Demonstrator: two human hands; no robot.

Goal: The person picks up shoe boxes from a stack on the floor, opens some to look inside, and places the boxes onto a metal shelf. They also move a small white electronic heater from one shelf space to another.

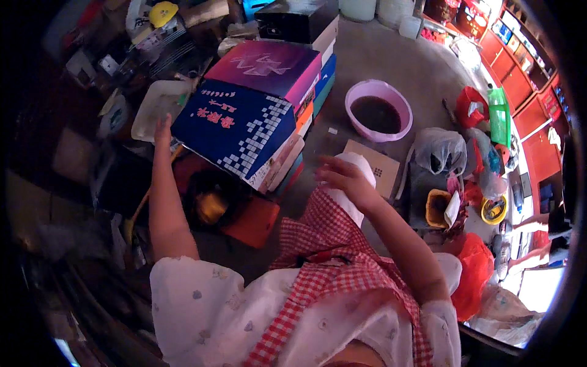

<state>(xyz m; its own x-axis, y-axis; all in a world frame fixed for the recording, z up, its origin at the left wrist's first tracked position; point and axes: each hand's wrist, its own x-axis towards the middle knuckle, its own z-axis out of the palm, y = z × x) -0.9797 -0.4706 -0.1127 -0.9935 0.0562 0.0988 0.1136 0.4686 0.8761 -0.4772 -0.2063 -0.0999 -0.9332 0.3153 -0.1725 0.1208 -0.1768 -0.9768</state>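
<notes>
My left hand [163, 130] reaches out at the near edge of a whitish plastic tub [149, 110], beside a stack of boxes. It looks small and blurred, so whether its fingers touch or grip the rim does not show. A dark blue printed box [243, 124] and a purple box [266, 66] top the stack. Over my knee in white trousers, my right hand [344, 179] hovers with nothing in it and its fingers apart. A red-and-white checked apron [321, 238] hangs across my lap.
On the floor ahead stand a pink basin [357, 89] of dark liquid and flat cardboard [385, 172]. To the right are plastic bags [440, 147], a yellow basket [438, 197], a green basket [499, 117] and another person's arms [527, 261]. An orange-red object [254, 225] lies below the boxes.
</notes>
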